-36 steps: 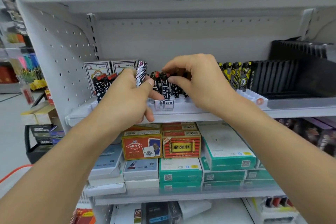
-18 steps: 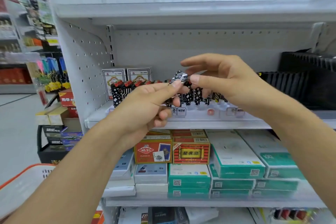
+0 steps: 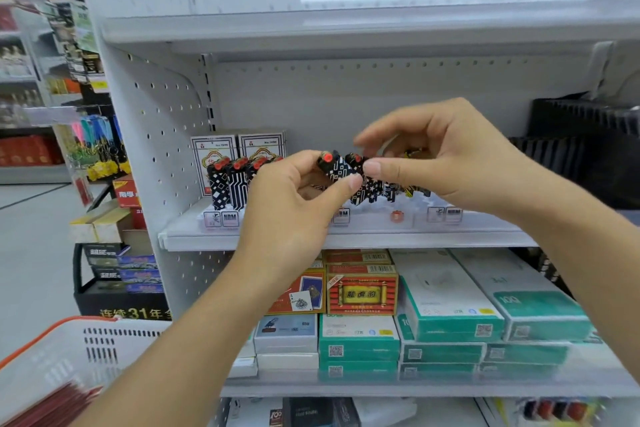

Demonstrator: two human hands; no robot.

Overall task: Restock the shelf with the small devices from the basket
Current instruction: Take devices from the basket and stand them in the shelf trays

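Small black device with white geometric print and a red round cap [image 3: 334, 166] is tilted, cap up-left, in front of the white metal shelf [image 3: 346, 239]. Left hand [image 3: 294, 211] pinches it, thumb on its lower end. Right hand [image 3: 446, 156] has thumb and forefinger at its right end, other fingers loosely spread; contact unclear. Row of matching devices [image 3: 228, 184] stands upright on the shelf behind. White plastic basket with orange rim [image 3: 69, 350] sits lower left.
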